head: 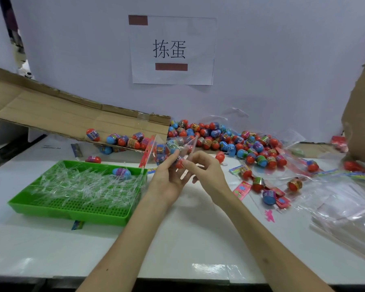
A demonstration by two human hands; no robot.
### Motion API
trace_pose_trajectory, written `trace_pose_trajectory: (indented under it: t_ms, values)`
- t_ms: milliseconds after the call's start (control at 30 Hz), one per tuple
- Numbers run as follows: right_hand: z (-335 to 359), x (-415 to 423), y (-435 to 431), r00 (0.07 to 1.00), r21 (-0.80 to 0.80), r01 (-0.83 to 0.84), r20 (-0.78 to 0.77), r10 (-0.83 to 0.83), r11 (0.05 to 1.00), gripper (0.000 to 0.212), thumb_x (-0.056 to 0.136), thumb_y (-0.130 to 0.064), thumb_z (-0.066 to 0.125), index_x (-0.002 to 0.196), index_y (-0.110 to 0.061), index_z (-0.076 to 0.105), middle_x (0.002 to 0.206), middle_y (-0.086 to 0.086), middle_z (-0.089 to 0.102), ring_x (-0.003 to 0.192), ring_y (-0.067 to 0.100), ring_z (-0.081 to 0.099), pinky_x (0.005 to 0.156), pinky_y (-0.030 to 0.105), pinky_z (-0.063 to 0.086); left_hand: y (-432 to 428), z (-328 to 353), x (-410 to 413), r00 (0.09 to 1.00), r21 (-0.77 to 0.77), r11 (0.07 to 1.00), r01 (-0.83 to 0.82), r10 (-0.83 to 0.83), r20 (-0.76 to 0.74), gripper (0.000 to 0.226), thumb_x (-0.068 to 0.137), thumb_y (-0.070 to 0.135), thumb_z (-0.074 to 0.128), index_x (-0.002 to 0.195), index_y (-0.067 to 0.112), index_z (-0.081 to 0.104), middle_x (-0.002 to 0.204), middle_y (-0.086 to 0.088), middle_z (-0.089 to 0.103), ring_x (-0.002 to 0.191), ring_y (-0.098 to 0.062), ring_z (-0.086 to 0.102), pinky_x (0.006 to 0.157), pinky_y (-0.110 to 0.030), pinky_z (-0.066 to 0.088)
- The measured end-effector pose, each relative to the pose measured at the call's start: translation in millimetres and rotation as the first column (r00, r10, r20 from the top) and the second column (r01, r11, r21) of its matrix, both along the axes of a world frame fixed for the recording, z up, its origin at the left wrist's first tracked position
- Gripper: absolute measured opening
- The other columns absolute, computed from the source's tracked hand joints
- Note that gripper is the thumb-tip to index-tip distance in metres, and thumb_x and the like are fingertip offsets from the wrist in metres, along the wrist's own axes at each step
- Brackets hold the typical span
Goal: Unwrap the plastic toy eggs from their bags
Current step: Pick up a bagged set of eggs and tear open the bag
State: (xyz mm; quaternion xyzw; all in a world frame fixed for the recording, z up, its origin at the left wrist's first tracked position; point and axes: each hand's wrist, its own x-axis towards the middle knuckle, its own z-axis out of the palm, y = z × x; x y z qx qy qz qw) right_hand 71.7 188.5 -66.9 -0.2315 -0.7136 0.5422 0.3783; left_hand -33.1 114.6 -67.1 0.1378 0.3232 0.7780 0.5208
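Over the desk (177, 239), at two o'clock from the green tray (72, 216), the clear bag (185, 146) of toy eggs (173, 145) hangs pinched between my left hand (169, 178) and right hand (204, 173) — fingers (170, 160) curled on thin film that looks light, crinkly, slippery — so I'd grip its top edge.

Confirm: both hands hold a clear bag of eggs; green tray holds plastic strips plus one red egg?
Head view: the egg in the green tray is blue, not red. Rest holds: left hand and right hand hold the clear bag, and plastic strips lie in the tray.
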Motion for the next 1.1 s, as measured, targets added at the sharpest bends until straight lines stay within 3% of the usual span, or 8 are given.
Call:
trace_pose_trajectory:
  t_ms: [133,333,467,600,733,867,967,1100]
  values:
    - [0.9,-0.7,0.6,0.994,-0.030,0.043,-0.102,-0.046,0.999,0.010,0.090,-0.005,0.072,0.087,-0.001,0.064,0.086,0.019,0.069,0.072,0.027,0.075,0.060,0.035,0.060,1.1,-0.5,1.9,0.995,0.006,0.999,0.041,-0.040,-0.086,0.021,0.087,0.030,0.071,0.081,0.013,0.082,0.100,-0.012,0.072,0.107,-0.031,0.067,0.098,-0.049,0.055]
    - [4.7,3.4,5.1,0.975,-0.082,0.116,-0.181,-0.130,0.990,0.009,0.090,-0.006,0.071,0.085,-0.009,0.064,0.093,0.006,0.075,0.084,0.027,0.075,0.059,0.036,0.060,1.1,-1.6,5.2,0.974,0.016,0.995,0.101,-0.096,-0.204,0.020,0.086,0.033,0.071,0.093,0.015,0.078,0.105,-0.006,0.072,0.114,-0.022,0.065,0.108,-0.044,0.048]
    - [5.7,4.2,7.4,0.977,-0.091,0.101,-0.180,-0.116,0.991,0.008,0.089,-0.005,0.073,0.087,-0.005,0.065,0.095,0.007,0.072,0.085,0.033,0.074,0.065,0.047,0.063,2.0,-3.0,6.0,0.960,0.001,0.995,0.103,-0.099,-0.260,0.020,0.090,0.029,0.068,0.099,0.016,0.080,0.108,-0.006,0.072,0.116,-0.022,0.065,0.109,-0.043,0.047]
    - [4.8,4.7,6.0,0.978,-0.034,0.114,-0.174,-0.118,0.993,0.007,0.085,-0.007,0.074,0.084,-0.010,0.068,0.082,0.001,0.071,0.073,0.025,0.072,0.064,0.041,0.061,1.1,-4.3,7.0,0.953,-0.001,0.991,0.133,-0.128,-0.276,0.020,0.097,0.024,0.063,0.106,0.011,0.075,0.121,-0.014,0.068,0.114,-0.021,0.067,0.106,-0.041,0.051]
    - [4.6,4.2,5.4,0.974,-0.030,0.118,-0.189,-0.122,0.993,0.011,0.083,-0.008,0.079,0.083,-0.011,0.069,0.079,0.002,0.072,0.071,0.021,0.072,0.063,0.030,0.056,0.0,-1.0,9.3,0.965,0.048,0.986,0.158,-0.144,-0.221,0.019,0.090,0.030,0.067,0.095,0.014,0.076,0.113,-0.012,0.069,0.110,-0.021,0.068,0.108,-0.044,0.050]
    - [5.5,3.6,2.9,0.978,0.008,0.065,-0.200,-0.062,0.998,0.013,0.082,-0.002,0.078,0.083,-0.012,0.069,0.084,0.002,0.075,0.077,0.020,0.074,0.068,0.026,0.056,2.0,-1.8,7.1,0.989,0.063,0.997,0.055,-0.046,-0.138,0.025,0.099,0.022,0.060,0.088,0.017,0.082,0.096,-0.002,0.077,0.097,-0.014,0.073,0.097,-0.039,0.054]
    - [6.4,3.1,0.2,0.983,0.047,0.040,-0.182,-0.031,0.998,0.018,0.082,-0.003,0.079,0.082,-0.018,0.070,0.086,0.001,0.076,0.078,0.015,0.074,0.064,0.020,0.053,2.7,-3.6,1.7,0.998,0.078,0.996,-0.036,0.039,-0.039,0.026,0.098,0.015,0.059,0.081,0.016,0.079,0.096,0.000,0.078,0.089,-0.012,0.074,0.099,-0.036,0.052]
    - [3.3,0.7,-0.8,0.989,0.053,0.037,-0.143,-0.029,0.998,0.014,0.085,-0.006,0.078,0.085,-0.015,0.068,0.084,0.005,0.074,0.074,0.020,0.073,0.060,0.029,0.057,4.1,-6.9,-2.8,0.998,0.078,0.995,-0.061,0.060,0.020,0.038,0.100,0.010,0.052,0.080,0.016,0.084,0.097,0.000,0.080,0.086,-0.009,0.075,0.094,-0.032,0.050]
